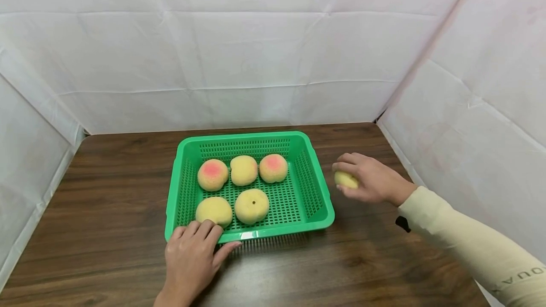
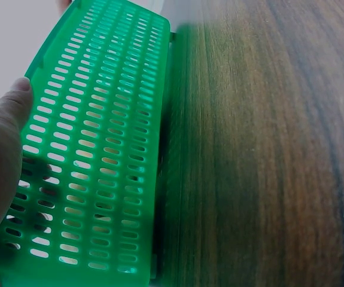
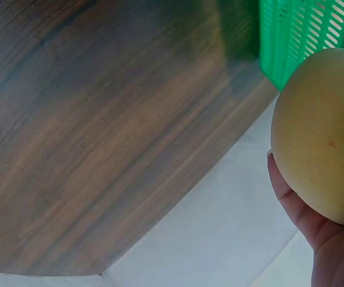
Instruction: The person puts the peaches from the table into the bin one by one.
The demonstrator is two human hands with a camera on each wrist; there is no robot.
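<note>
A green perforated plastic basket (image 1: 294, 227) sits on the table with peaches inside. Three of them, one a peach with a red blush (image 1: 213, 175), line the back; a yellow peach (image 1: 252, 206) and another yellow peach (image 1: 213, 211) lie toward the front. My left hand (image 1: 189, 255) grips the basket's near rim at the left, fingers over the edge. In the left wrist view its thumb (image 2: 17, 101) lies along the outer side. Right of the basket, my right hand (image 1: 371, 179) holds a yellow peach (image 3: 321, 137), its fingers curled round the fruit above the table.
The dark wooden table (image 1: 106, 203) extends on both sides of the basket. White sheeting (image 1: 239, 60) hangs behind it, with more white sheeting (image 1: 482, 98) along the right side. The right forearm wears a pale sleeve (image 1: 469, 240).
</note>
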